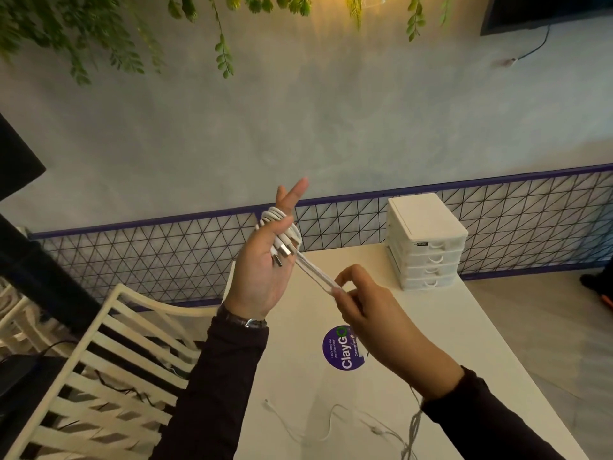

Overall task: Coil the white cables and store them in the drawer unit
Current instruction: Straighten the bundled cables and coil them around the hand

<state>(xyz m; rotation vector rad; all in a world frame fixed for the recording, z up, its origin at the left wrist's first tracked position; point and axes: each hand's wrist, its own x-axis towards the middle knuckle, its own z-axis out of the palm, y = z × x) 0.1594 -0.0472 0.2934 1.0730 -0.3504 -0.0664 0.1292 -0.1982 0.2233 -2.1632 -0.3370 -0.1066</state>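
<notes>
**Operator:** On my feed both arms come up in long dark sleeves. The left sleeve (215, 393) fits close and ends right at the wrist.

**Second:** And the right sleeve (481, 423)?

**Operator:** Same dark, plain cloth, a little creased near the cuff.

**Second:** I see something at the left cuff.

**Operator:** A dark watch strap (236, 317) with a silvery metal buckle (253, 323) catching the light. I can't see the dial from my camera.

**Second:** Right wrist?

**Operator:** I count a few thin pale threads (416, 418) there, their loose ends trailing below the cuff. The left hand (262, 277) and right hand (368, 310) are bare.
</notes>
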